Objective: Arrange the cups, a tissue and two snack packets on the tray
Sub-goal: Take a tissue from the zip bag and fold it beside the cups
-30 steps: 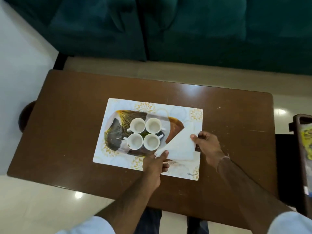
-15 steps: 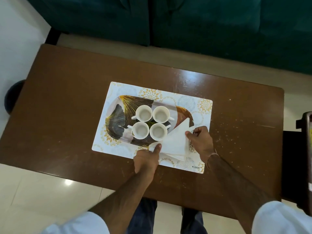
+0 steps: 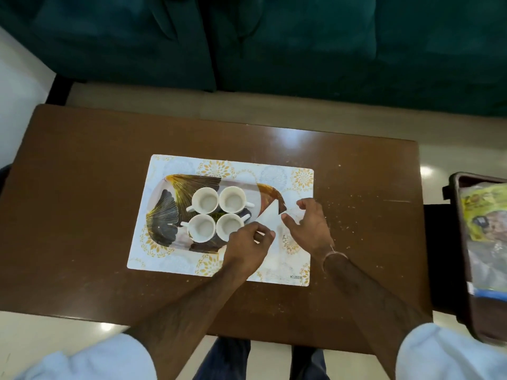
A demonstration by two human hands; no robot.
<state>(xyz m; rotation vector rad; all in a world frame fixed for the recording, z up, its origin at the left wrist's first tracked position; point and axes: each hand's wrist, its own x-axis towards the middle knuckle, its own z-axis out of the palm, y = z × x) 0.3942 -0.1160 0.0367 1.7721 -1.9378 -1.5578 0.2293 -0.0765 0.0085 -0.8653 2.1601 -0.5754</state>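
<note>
Four white cups (image 3: 218,213) are sitting in a two-by-two cluster on the leaf-patterned tray (image 3: 164,215), which is lying on a floral placemat (image 3: 175,259) in the middle of the brown table (image 3: 82,187). A small green and dark item is peeking out between the cups, too hidden to identify.

The left hand (image 3: 244,248) is pinching the near corner of a folded white tissue (image 3: 267,219) between thumb and fingertips, just beside the nearest cup. The right hand (image 3: 310,226) is curling over the tissue's right side, thumb and fingers loosely bent; whether it is actually gripping the paper is not clear, since the fingers are covering that edge. The tissue is lying as a triangle across the tray's right end, and both hands are hiding its lower part and the tray's near right corner.

At the right edge of the view, a dark brown container (image 3: 461,242) is being cut off by the frame; clear-wrapped snack packets (image 3: 482,215) are lying inside it, their print blurred. A dark green sofa (image 3: 301,45) is filling the background.
</note>
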